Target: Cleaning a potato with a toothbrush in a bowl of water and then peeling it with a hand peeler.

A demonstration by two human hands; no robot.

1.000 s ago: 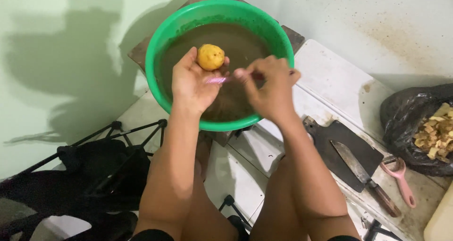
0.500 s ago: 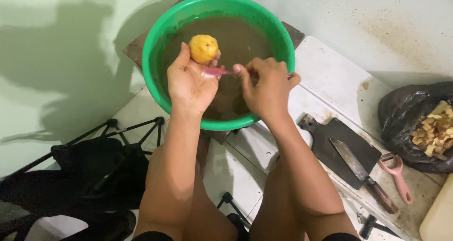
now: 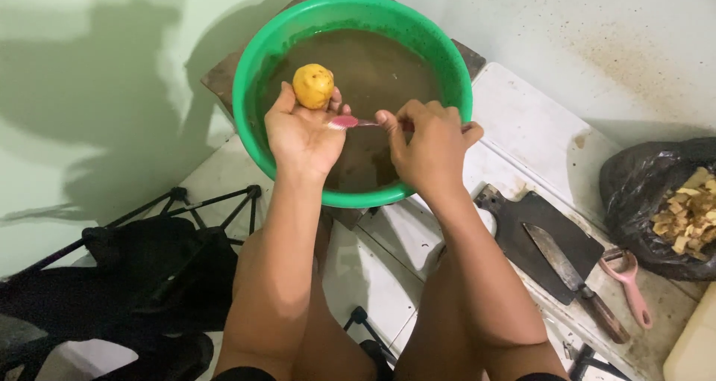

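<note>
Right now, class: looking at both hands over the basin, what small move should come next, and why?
Probably bring the pink brush in the right hand up against the yellow potato in the left hand. The bristles sit just below it, and dark specks show on its skin, above the muddy water in the green basin.

both forearms outstretched, left hand [image 3: 300,131] palm-up with cupped fingers, right hand [image 3: 430,148] clenched in a pinch
</note>
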